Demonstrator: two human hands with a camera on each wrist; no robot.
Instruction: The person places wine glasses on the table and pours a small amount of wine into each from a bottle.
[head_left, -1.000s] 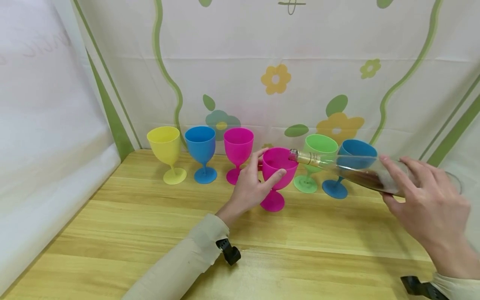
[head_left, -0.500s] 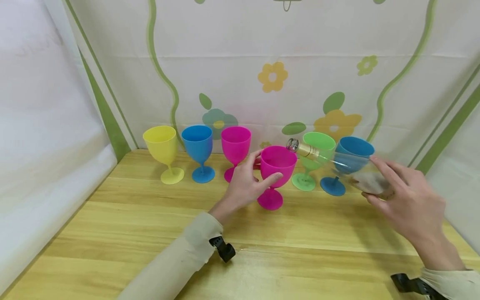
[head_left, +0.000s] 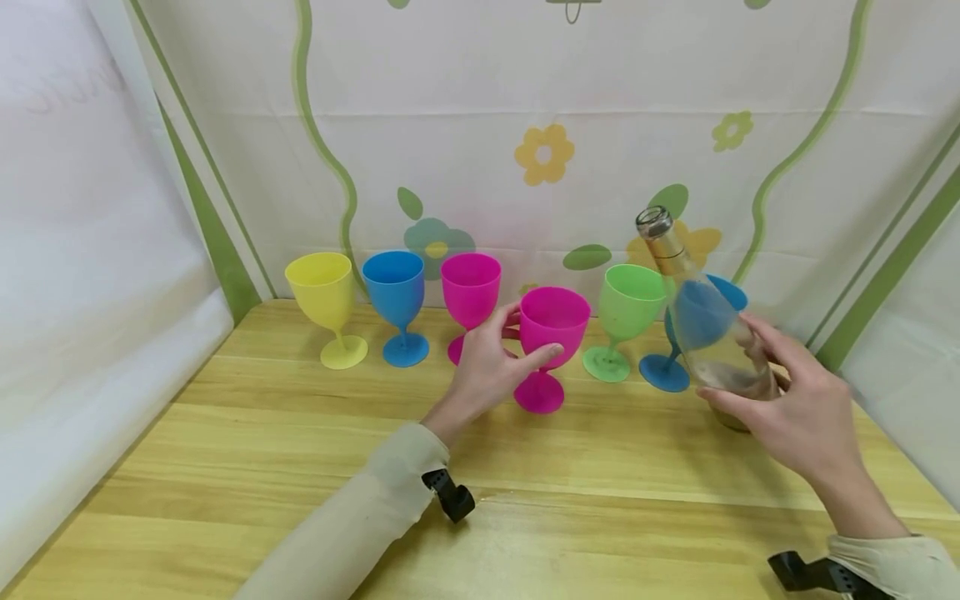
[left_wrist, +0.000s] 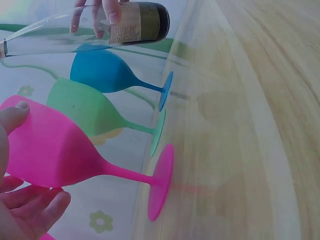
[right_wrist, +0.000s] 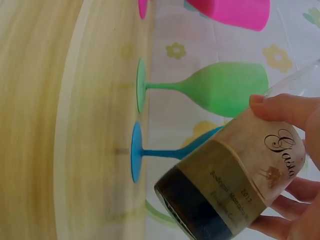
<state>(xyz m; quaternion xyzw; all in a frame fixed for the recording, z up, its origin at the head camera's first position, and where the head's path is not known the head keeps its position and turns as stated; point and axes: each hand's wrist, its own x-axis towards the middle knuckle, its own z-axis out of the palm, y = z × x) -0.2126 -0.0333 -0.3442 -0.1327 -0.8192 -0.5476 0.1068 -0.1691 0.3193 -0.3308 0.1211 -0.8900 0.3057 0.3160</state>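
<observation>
My left hand (head_left: 483,358) holds the front pink goblet (head_left: 555,333) by its bowl, thumb on the near side and fingers behind. The goblet stands upright; I cannot tell whether its foot touches the table. At the right, my right hand (head_left: 806,408) grips a clear glass wine bottle (head_left: 697,312) round its labelled lower body (right_wrist: 237,175). The bottle leans left, mouth up, with a little dark liquid low inside. Its base appears raised off the table. Behind it, partly covered, is a blue goblet (head_left: 664,372); a green goblet (head_left: 632,304) stands between bottle and pink goblet.
Along the back of the wooden table (head_left: 585,533) stand a yellow goblet (head_left: 322,292), another blue goblet (head_left: 393,292) and a second pink goblet (head_left: 471,287), partly behind the left hand. A flowered white cloth (head_left: 450,150) hangs close behind the row.
The bottle was nearly level with its mouth at the held pink goblet's rim. Its neck has swung up and right, away from the goblet. The left hand keeps its hold in place.
</observation>
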